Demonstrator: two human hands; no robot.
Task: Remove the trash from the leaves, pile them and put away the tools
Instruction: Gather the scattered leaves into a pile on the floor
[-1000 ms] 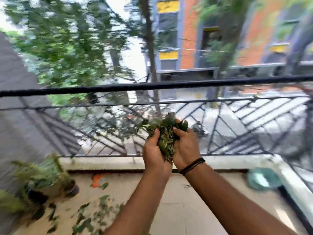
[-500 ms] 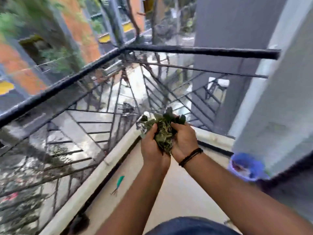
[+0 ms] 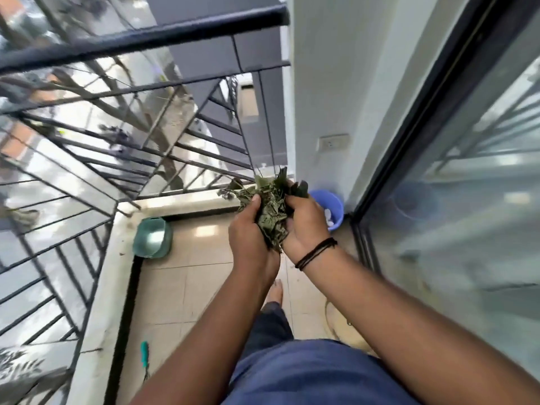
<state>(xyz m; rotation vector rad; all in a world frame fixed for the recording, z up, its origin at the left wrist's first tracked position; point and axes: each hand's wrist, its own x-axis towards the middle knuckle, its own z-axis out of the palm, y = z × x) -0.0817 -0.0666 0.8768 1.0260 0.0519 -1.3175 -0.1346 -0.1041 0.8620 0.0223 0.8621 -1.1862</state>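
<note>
You have a bundle of leaves (image 3: 270, 213) gathered up, so the collecting part looks well under way, but the job is not finished. The leaves are not yet set down in a pile, and the tools are not put away: a green-handled tool (image 3: 144, 358) lies on the floor (image 3: 187, 276) at the near left, just beside the low wall under the railing (image 3: 140, 39), and a green dustpan (image 3: 152, 237) leans at the far left corner. A blue bucket (image 3: 331, 206) stands on the floor at the far right, by the glass door (image 3: 467, 171); it holds something white, possibly the trash you sorted out, though the view is too blurred to be sure.

Your two hands are pressed together around the bundle. Your left hand (image 3: 251, 238) has its fingers curled round the left side of the leaves, and your right hand (image 3: 306, 226) grips the right side, with a dark cord on its wrist. The leaves sit squeezed between both palms, sticking out above the fingers, held in the air over the tiled floor, close to the bucket and just left of it in view.
</note>
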